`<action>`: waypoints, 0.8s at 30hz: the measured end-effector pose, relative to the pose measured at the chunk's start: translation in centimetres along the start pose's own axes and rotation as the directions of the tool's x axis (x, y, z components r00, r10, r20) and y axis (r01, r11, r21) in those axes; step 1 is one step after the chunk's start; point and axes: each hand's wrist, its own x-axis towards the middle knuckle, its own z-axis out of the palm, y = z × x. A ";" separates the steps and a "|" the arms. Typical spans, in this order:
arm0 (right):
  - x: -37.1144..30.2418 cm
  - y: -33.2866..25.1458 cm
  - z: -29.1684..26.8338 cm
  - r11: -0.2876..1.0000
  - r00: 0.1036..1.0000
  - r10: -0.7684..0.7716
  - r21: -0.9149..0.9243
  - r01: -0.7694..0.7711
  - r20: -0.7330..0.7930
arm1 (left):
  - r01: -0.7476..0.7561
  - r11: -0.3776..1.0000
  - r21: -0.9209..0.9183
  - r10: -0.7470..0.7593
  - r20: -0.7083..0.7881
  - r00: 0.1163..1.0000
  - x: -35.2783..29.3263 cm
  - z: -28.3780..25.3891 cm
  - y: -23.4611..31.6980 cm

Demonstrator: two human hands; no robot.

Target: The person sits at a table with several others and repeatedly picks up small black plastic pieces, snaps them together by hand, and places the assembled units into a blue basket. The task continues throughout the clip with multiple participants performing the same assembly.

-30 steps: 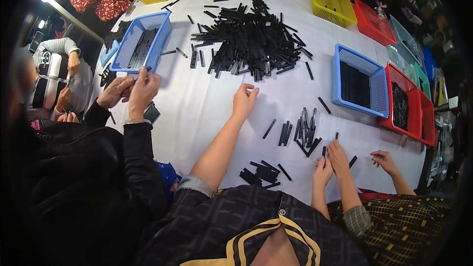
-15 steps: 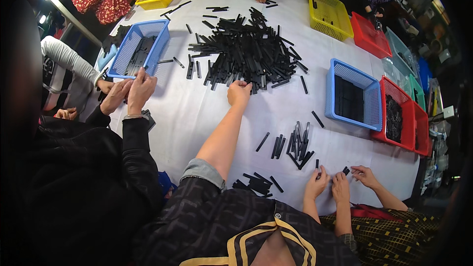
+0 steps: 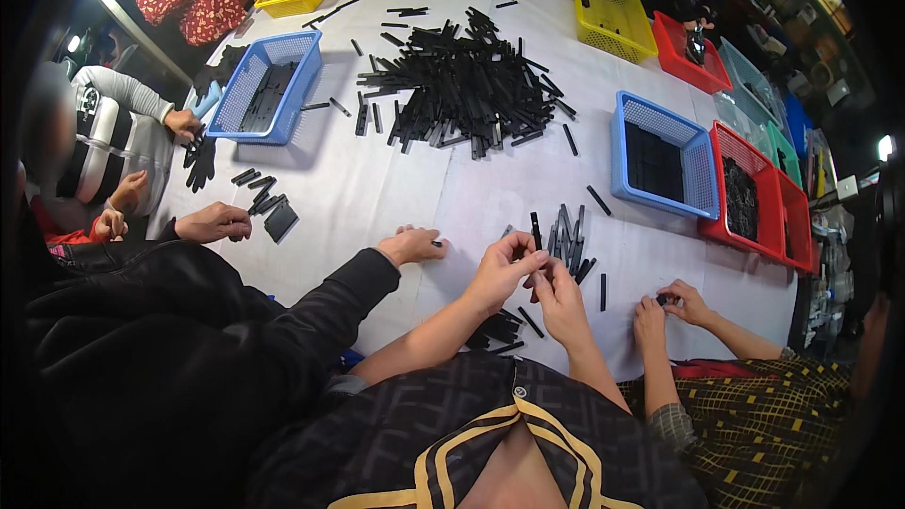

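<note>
Near the close edge of the white table (image 3: 471, 193), my left hand (image 3: 501, 275) pinches a black strip (image 3: 535, 226) that stands upright, its lower end hidden by fingers. My right hand (image 3: 562, 309) meets it there; whether it grips too, I cannot tell. My left forearm and shirt cut off a small pile (image 3: 496, 334); my fingers partly cover loose strips (image 3: 577, 226) beyond.

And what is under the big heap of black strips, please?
White table covering shows around the black heap. Its upper layers hide the lower ones and the surface directly beneath.
</note>
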 end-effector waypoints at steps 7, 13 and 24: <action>-2.5 -2.8 0.0 0.997 0.992 0.009 -0.074 0.001 0.127 | -0.141 0.954 0.266 0.119 0.099 0.988 -2.9 0.2 1.1; -4.3 -5.0 -0.5 0.974 0.972 0.116 0.170 -0.152 0.204 | 0.033 0.984 0.176 -0.033 -0.004 0.999 -3.4 1.2 4.7; -3.6 5.1 -1.0 0.959 0.980 -0.187 -0.204 0.197 0.066 | -0.138 0.964 0.226 0.158 -0.069 0.985 -3.0 -0.7 5.2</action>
